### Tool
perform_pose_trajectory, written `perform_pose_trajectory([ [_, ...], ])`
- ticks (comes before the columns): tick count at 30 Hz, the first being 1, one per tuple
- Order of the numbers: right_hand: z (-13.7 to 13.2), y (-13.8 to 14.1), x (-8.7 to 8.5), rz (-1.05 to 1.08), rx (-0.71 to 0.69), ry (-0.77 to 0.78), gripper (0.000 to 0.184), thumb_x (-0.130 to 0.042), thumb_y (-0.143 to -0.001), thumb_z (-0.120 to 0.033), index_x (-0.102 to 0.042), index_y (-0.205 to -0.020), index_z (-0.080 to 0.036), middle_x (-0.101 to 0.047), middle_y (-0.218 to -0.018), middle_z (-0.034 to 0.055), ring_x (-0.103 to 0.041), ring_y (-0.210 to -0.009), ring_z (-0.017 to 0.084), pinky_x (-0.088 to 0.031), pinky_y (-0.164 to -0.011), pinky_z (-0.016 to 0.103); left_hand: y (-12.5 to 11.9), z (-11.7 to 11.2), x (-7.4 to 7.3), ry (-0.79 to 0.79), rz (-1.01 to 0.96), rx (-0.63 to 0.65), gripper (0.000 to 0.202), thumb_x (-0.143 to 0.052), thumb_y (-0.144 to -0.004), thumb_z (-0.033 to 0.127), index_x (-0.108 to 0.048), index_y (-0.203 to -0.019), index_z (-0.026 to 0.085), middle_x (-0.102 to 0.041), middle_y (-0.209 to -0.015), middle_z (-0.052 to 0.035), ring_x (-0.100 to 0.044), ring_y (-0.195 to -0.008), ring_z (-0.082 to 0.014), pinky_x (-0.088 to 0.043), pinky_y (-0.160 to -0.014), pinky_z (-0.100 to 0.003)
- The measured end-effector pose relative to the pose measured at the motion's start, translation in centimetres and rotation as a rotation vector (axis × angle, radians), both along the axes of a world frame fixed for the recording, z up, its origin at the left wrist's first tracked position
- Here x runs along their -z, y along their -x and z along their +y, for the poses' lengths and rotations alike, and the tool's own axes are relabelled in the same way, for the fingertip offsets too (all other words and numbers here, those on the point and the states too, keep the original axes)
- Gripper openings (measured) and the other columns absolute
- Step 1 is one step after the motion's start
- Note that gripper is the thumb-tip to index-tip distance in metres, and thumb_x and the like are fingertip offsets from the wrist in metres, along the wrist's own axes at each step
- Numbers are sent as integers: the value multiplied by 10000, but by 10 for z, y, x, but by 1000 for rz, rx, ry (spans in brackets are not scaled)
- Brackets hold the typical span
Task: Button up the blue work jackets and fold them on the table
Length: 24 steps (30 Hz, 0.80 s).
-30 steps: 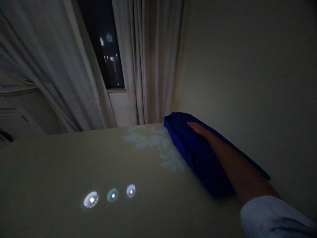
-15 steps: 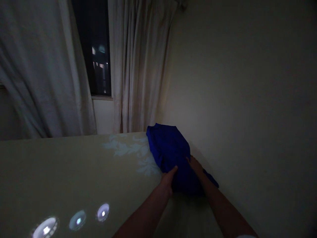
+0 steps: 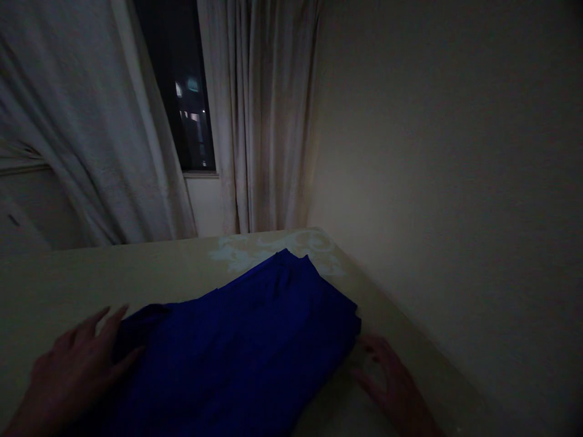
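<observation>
left hand (image 3: 68, 376) touching blue cloth (image 3: 246, 346), grip open | right hand (image 3: 392, 382) lying flat by tabletop (image 3: 136, 273) right edge, grip open | probably best: smoothing outward, palms flat

Very dim, grainy. Faint warm light on the wall (image 3: 432, 152) and curtain (image 3: 268, 121); window (image 3: 191, 115) black with small distant lights. Cloth (image 3: 237, 346) shows a saturated blue, folds lost in shadow. Corners darken; lines bow toward the edges
</observation>
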State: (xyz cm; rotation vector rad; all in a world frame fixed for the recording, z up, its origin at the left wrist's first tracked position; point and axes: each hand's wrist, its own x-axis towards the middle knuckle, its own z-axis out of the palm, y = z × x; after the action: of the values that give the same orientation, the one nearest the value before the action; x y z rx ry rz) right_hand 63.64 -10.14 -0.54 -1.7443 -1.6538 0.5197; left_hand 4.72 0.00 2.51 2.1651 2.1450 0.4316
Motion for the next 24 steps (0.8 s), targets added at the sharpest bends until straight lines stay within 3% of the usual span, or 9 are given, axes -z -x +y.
perform_pose_trajectory([
  [1,15,0,-7,3,16,-26,781,-848,-719,-596,-657,-1431,-338,-531,-1578,91,-512,-1432,381,-382,-1224,524,-9,-19,7,-52,54,14,778,-451,-867,751,-387,-1595,486,-674,-1433,65,-541,-1405,-425,-361,-1164,-709],
  [2,30,1,-12,5,-20,-26,939,-906,-626,-592,-616,-1478,-324,-431,-1655,88,-413,-1508,394,-308,-1262,540,-26,-39,18,-74,51,127,842,-539,-866,704,-313,-1636,447,-557,-1562,25,-466,-1473,-406,-355,-1202,-650],
  [4,58,7,-16,18,-145,40,1100,-966,-487,-566,-603,-1494,-309,-348,-1702,95,-317,-1558,414,-207,-1292,561,-66,-74,44,-12,50,369,879,-688,-808,658,-307,-1592,545,-407,-1652,17,-409,-1497,-453,-340,-1184,-712],
  [5,69,11,-14,22,-192,89,1083,-971,-473,-553,-630,-1470,-302,-368,-1691,108,-320,-1556,423,-183,-1295,569,-84,-85,56,41,64,455,808,-691,-829,639,-314,-1543,629,-384,-1654,44,-405,-1490,-476,-309,-1164,-775],
  [8,90,26,1,-20,-216,183,958,-934,-563,-531,-662,-1446,-278,-422,-1653,143,-354,-1538,435,-184,-1293,573,-103,-87,69,155,63,531,810,-697,-868,569,-256,-1544,629,-306,-1685,21,-302,-1525,-522,-157,-1157,-868],
  [13,151,87,13,-230,-216,142,939,-825,-710,-474,-521,-1570,-248,-397,-1670,143,-388,-1526,405,-293,-1262,529,-42,-12,32,141,89,555,1102,-809,-747,547,-149,-1628,515,-163,-1745,-19,-99,-1589,-498,74,-1169,-836],
  [17,234,202,6,-353,-274,33,924,-769,-821,-498,-398,-1635,-266,-412,-1658,143,-455,-1478,382,-379,-1205,504,38,68,11,68,155,369,893,-727,-831,331,-323,-1613,484,-295,-1719,-5,-169,-1602,-417,47,-1219,-768],
  [21,300,333,-3,-356,-279,23,962,-715,-879,-646,-322,-1662,-248,-312,-1692,200,-415,-1487,435,-345,-1200,569,107,114,6,36,249,-46,695,-519,-897,123,-495,-1572,286,-412,-1668,-89,-341,-1552,-384,-168,-1237,-714],
  [24,317,387,-8,-223,-398,20,991,-653,-917,-693,-210,-1690,-258,-220,-1735,173,-307,-1559,399,-313,-1227,554,121,115,8,-32,249,-255,713,-394,-892,52,-422,-1602,111,-401,-1656,-194,-407,-1518,-372,-377,-1182,-580],
])
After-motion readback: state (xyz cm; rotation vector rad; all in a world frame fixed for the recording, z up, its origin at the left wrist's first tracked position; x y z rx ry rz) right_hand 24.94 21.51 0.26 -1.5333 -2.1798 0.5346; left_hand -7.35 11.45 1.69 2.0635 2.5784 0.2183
